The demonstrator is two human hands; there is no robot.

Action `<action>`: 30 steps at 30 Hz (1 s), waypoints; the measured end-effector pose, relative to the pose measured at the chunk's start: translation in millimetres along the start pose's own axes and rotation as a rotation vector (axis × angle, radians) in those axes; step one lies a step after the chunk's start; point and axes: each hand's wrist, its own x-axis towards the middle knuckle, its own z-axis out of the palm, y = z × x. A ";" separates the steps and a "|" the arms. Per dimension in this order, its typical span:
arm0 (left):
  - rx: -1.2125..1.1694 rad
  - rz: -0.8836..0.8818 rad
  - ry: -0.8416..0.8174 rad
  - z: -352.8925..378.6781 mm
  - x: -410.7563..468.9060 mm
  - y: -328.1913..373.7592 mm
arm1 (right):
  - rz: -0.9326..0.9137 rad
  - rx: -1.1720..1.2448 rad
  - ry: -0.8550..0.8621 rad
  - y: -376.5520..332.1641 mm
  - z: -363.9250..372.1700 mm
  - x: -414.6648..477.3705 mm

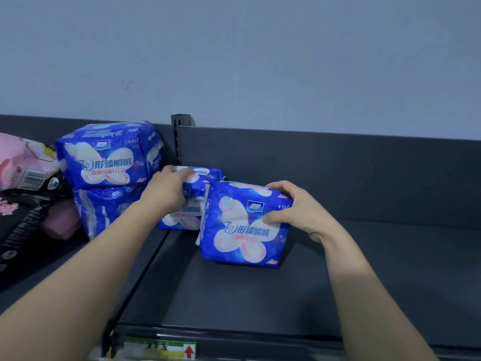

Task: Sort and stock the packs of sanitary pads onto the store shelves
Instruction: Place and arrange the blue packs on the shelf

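Observation:
Two blue packs of sanitary pads stand on the dark grey shelf point(260, 295). My right hand point(296, 207) grips the front blue pack point(242, 230) by its upper right corner, thumb on its face. My left hand point(166, 190) reaches over the rear blue pack point(186, 212), fingers curled over its top edge. The rear pack stands just behind and left of the front one, partly hidden by my left hand. Two more blue packs point(106, 157) are stacked on the neighbouring shelf section to the left.
Pink and black packs point(23, 178) are piled at the far left. A slotted upright post point(179, 139) divides the two shelf sections, with a dark back panel point(338, 173) behind. A price label with a red arrow point(166, 350) is on the shelf's front rail.

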 end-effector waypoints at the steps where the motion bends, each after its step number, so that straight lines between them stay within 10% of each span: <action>1: -0.004 0.002 0.075 0.2 -0.6 -2.5 | -0.007 0.031 0.007 1.8 -0.6 0.2; 30: -0.786 -0.091 0.425 -7.1 -28.1 25.1 | -0.046 0.156 0.692 0.3 -2.8 -84.7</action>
